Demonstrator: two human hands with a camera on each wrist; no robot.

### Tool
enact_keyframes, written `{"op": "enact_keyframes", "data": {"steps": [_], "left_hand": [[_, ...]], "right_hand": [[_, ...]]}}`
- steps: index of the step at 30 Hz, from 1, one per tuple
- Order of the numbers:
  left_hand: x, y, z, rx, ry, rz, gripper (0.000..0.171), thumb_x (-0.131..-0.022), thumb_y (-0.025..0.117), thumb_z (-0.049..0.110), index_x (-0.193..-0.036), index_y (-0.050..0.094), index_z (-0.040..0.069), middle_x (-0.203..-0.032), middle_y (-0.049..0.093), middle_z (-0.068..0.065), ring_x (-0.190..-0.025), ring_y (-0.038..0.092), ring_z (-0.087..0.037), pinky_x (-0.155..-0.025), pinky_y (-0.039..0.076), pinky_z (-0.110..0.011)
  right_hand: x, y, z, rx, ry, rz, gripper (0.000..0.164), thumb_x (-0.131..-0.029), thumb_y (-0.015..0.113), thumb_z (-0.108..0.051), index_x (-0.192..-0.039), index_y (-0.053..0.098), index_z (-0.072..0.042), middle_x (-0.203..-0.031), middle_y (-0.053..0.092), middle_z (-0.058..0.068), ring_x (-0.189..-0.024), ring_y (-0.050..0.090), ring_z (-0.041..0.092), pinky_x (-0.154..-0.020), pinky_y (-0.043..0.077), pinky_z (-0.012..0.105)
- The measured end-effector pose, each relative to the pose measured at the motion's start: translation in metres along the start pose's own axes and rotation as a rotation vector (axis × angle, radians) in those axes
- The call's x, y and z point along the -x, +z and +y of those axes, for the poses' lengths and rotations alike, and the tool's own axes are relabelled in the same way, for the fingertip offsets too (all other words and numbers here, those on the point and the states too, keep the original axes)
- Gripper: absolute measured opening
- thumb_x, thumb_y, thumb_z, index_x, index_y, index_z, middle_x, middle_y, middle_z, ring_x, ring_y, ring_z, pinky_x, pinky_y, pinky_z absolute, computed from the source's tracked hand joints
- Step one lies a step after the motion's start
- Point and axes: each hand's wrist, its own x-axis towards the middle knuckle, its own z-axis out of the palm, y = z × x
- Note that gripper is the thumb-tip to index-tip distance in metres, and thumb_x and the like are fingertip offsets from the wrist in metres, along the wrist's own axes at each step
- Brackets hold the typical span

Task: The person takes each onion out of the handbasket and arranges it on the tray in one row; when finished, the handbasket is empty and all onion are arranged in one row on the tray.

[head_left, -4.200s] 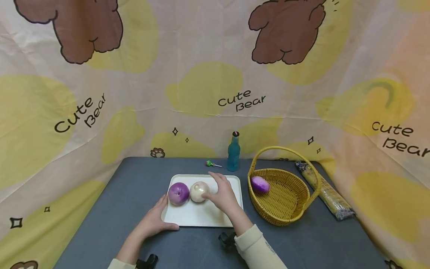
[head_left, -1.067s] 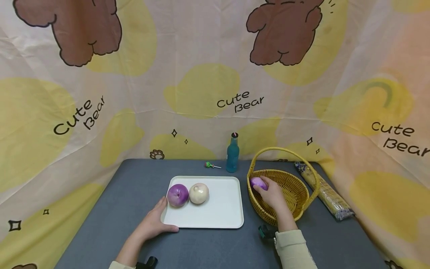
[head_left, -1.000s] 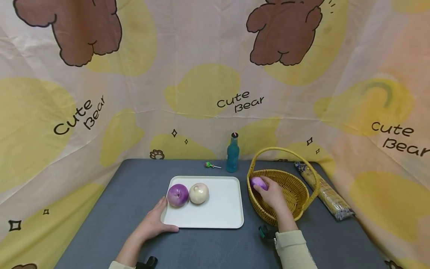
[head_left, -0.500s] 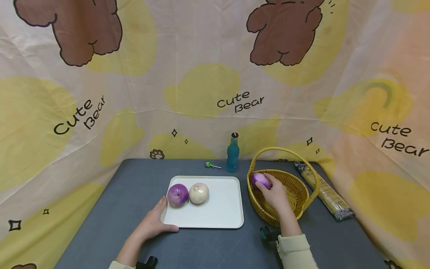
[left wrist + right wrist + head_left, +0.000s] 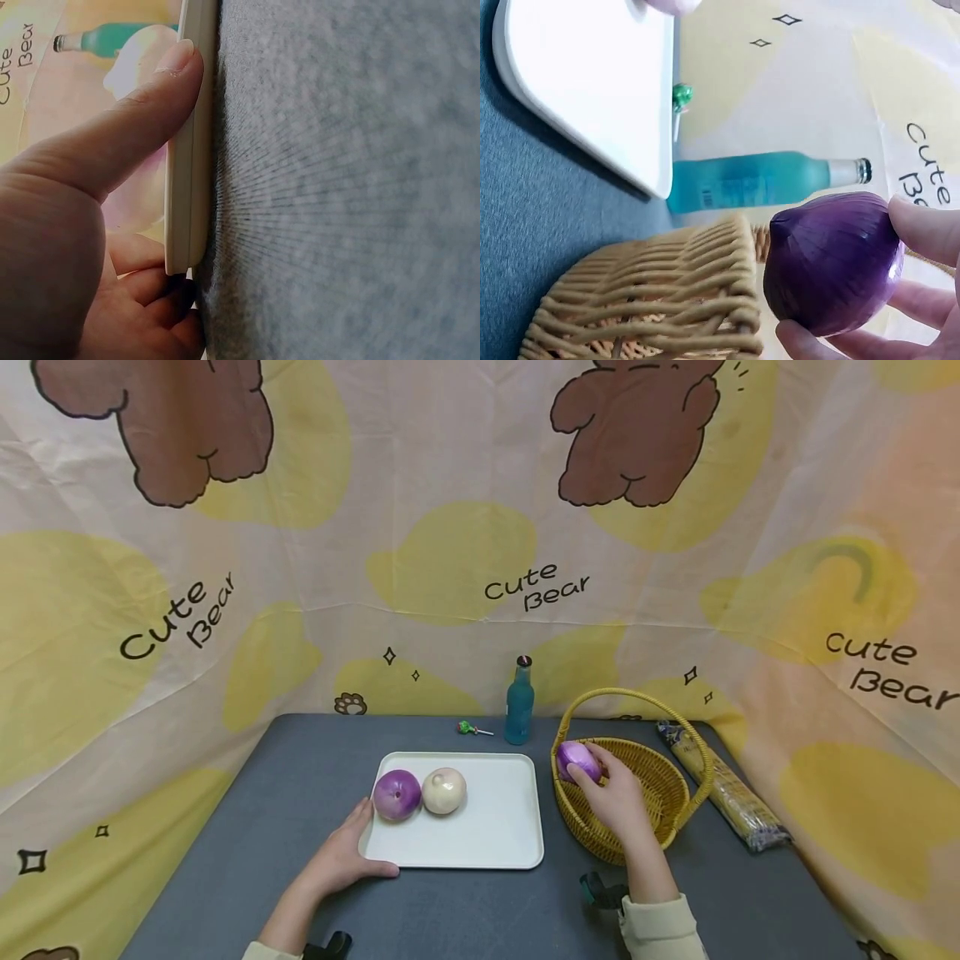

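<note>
My right hand (image 5: 619,792) holds a purple onion (image 5: 578,762) at the left side of the yellow wicker basket (image 5: 622,852). In the right wrist view the onion (image 5: 832,262) is between thumb and fingers, above the basket's rim (image 5: 742,285). On the white tray (image 5: 498,827) lie a round purple onion (image 5: 397,795) and a white onion (image 5: 444,791), side by side. My left hand (image 5: 347,853) grips the tray's front left corner. Its thumb lies along the front edge and its other fingers are at the left side, partly hidden in the left wrist view (image 5: 135,120).
Behind the tray stand a blue bottle (image 5: 520,702) and a green-wrapped lollipop (image 5: 472,727). A long clear packet with yellow contents (image 5: 727,789) lies right of the basket, whose handle (image 5: 637,693) arches up. A printed cloth (image 5: 450,568) hangs behind the grey table (image 5: 247,827).
My right hand has left the white onion on the tray, reached into the basket, taken hold of the purple onion and raised it slightly. My left hand has stayed at the tray's corner.
</note>
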Motion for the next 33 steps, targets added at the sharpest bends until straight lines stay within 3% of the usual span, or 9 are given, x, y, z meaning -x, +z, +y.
{"op": "enact_keyframes", "data": {"steps": [9, 21, 33], "left_hand": [[-0.001, 0.002, -0.002, -0.004, 0.002, -0.003, 0.135, -0.063, 0.092, 0.054, -0.158, 0.017, -0.005, -0.165, 0.015, -0.029, -0.151, 0.016, -0.049, -0.118, 0.023, -0.065], [0.0, 0.001, -0.002, 0.007, -0.002, 0.003, 0.134, -0.063, 0.092, 0.052, -0.158, 0.017, -0.005, -0.164, 0.015, -0.03, -0.151, 0.017, -0.049, -0.118, 0.023, -0.065], [-0.001, 0.002, -0.003, 0.0, 0.0, 0.007, 0.136, -0.062, 0.093, 0.054, -0.158, 0.017, -0.005, -0.164, 0.015, -0.03, -0.151, 0.017, -0.049, -0.118, 0.023, -0.065]], "right_hand": [[0.007, 0.009, -0.011, -0.026, -0.045, 0.008, 0.062, -0.095, 0.068, -0.045, -0.147, 0.053, -0.014, -0.141, 0.059, 0.02, -0.124, 0.06, 0.039, -0.099, 0.053, 0.054], [0.008, 0.034, -0.021, -0.09, -0.036, -0.019, 0.061, -0.092, 0.072, -0.043, -0.145, 0.055, -0.016, -0.139, 0.061, 0.017, -0.122, 0.061, 0.037, -0.095, 0.056, 0.051], [0.008, 0.06, -0.026, -0.104, -0.094, -0.019, 0.06, -0.092, 0.074, -0.04, -0.143, 0.058, -0.014, -0.135, 0.064, 0.016, -0.116, 0.064, 0.035, -0.095, 0.056, 0.051]]}}
